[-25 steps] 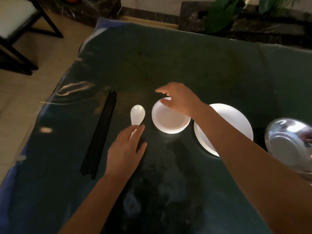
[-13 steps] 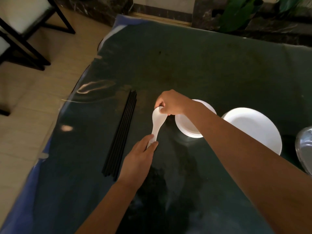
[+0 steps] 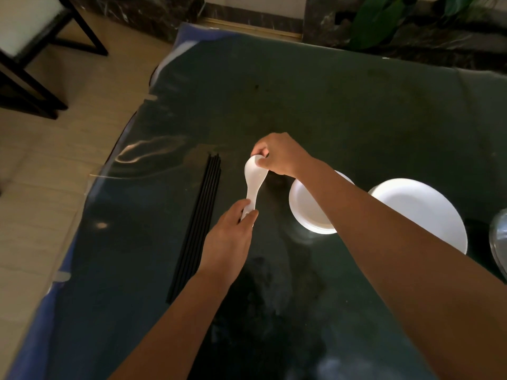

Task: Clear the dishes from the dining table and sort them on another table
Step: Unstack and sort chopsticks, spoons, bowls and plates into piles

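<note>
A white soup spoon [image 3: 253, 181] is held above the dark glass-topped table [image 3: 343, 111] by both hands. My left hand [image 3: 229, 242] pinches its handle end. My right hand [image 3: 277, 154] grips the rim of its bowl end. To the right of the spoon sits a small stack of white shallow bowls [image 3: 310, 212], partly covered by my right forearm. Further right lies a stack of larger white plates [image 3: 422, 212]. A bundle of black chopsticks [image 3: 199, 223] lies lengthwise left of my hands.
A shiny metal basin [image 3: 499, 239] pokes in at the right edge. The table's left edge drops to a tiled floor with dark chairs [image 3: 30, 58] at the upper left. Potted plant leaves [image 3: 375, 20] and a dark marble ledge stand behind the table.
A second ago the spoon lay on the table with my left hand by its handle and my right hand over the bowls. Both hands now hold the spoon off the table.
</note>
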